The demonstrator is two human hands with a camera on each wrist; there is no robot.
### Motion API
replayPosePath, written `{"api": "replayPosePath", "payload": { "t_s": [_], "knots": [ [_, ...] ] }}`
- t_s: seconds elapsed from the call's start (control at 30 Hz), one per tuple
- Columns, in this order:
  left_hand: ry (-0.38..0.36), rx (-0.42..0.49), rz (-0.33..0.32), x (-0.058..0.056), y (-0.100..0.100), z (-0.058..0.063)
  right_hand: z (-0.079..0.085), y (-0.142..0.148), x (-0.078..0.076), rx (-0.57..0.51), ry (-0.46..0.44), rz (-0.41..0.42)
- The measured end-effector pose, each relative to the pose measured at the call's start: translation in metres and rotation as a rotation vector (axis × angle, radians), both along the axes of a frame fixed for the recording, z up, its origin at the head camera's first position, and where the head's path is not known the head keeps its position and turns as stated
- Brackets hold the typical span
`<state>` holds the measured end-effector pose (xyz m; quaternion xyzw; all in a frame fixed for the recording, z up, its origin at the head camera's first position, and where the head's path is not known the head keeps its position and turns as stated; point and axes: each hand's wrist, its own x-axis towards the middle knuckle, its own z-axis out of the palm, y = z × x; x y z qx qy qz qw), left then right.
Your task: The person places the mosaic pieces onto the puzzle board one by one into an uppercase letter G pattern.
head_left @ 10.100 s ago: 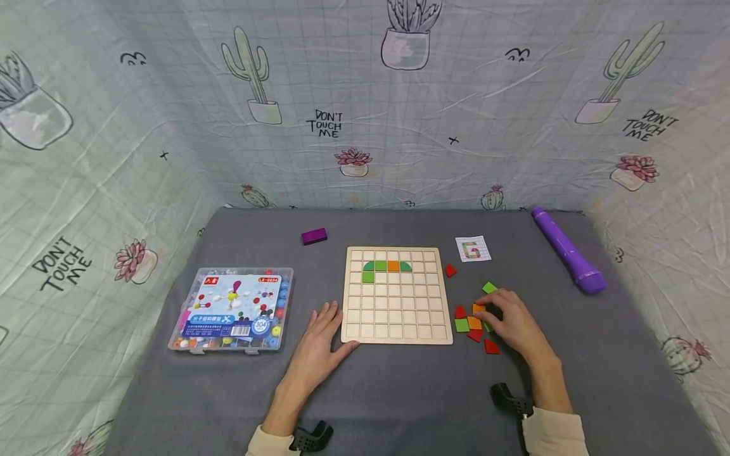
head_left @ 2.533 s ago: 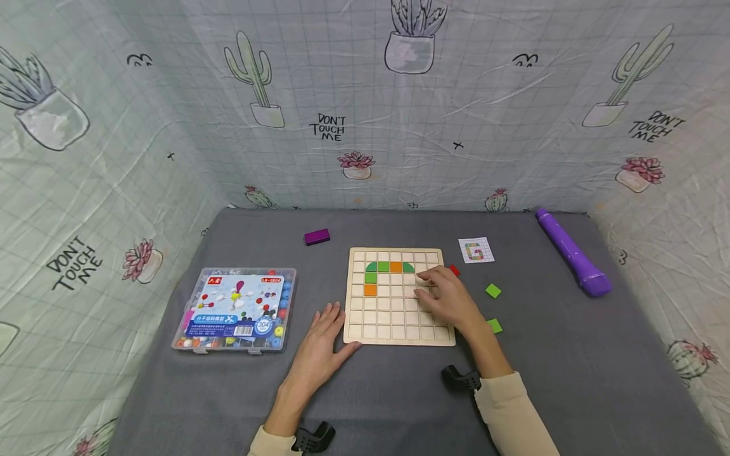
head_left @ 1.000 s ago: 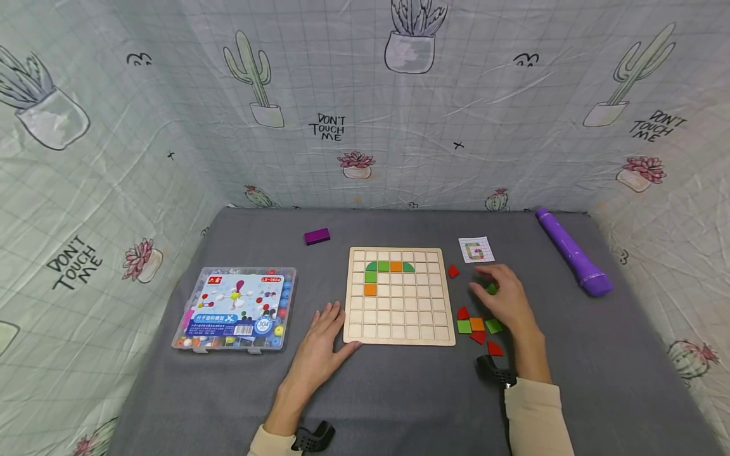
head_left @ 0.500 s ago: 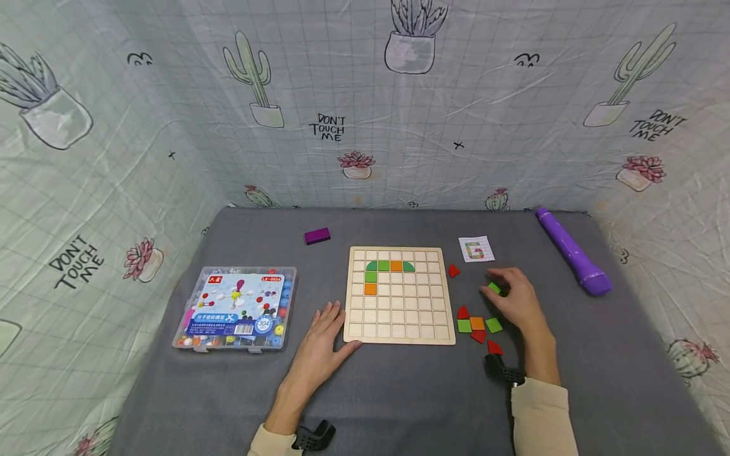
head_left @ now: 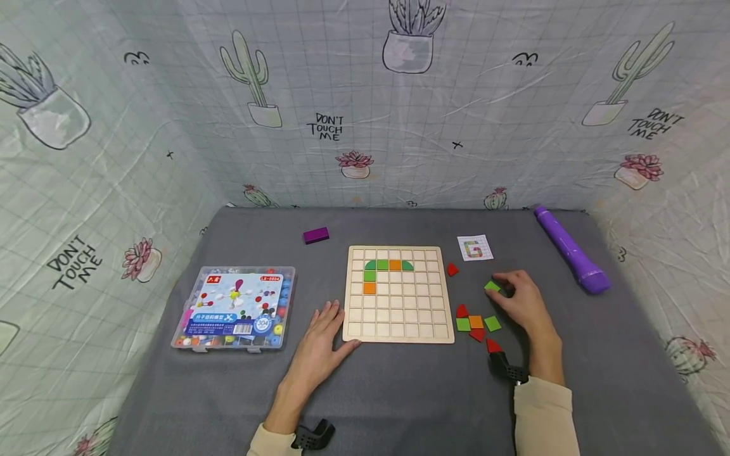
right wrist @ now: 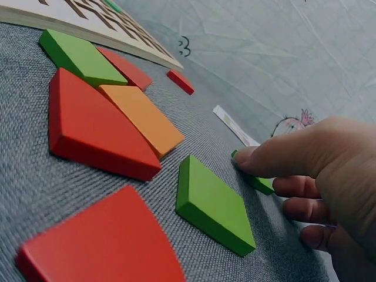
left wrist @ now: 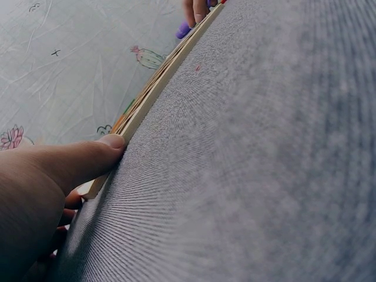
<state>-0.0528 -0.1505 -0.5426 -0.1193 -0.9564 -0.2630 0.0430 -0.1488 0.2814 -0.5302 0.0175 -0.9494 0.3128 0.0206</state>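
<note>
A wooden grid board (head_left: 407, 310) lies flat, with green and orange tiles along an upper row and down a left column. My left hand (head_left: 316, 348) rests at its lower-left corner, fingers extended, thumb touching the front edge (left wrist: 144, 111). To the right of the board, my right hand (head_left: 520, 301) pinches a green square tile (head_left: 492, 287) between thumb and forefinger, close to the cloth. In the right wrist view the thumb tip covers part of this tile (right wrist: 261, 185). Nearer lie a second green square (right wrist: 217, 205), an orange square (right wrist: 144, 120), another green square (right wrist: 79, 56) and several red pieces (right wrist: 100, 126).
A small card (head_left: 474, 247) printed with a coloured G lies behind the tiles. A purple tube (head_left: 570, 250) is at the far right. On the left are a clear case (head_left: 234, 310) of coloured beads and a purple block (head_left: 316, 235). Patterned curtains surround the grey table.
An orange square from the loose pile now sits on the board below the green one. My right hand has moved from over the board to the green tile at right. The left hand stays put.
</note>
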Motion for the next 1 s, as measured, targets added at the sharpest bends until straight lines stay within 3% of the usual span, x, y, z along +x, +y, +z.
{"api": "replayPosePath", "payload": {
  "t_s": [0.3,0.6,1.0],
  "knots": [
    [-0.007,-0.008,0.001,-0.0004,-0.0007,0.0,-0.0024,0.0024,0.0,0.002,0.059,0.036],
    [-0.012,0.001,0.006,-0.0002,-0.0009,0.0011,0.0001,-0.0004,-0.0019,-0.015,0.04,0.018],
    [-0.008,0.009,0.001,-0.0011,-0.001,0.0,-0.0039,0.0002,-0.0012,-0.001,0.092,0.015]
  ]
}}
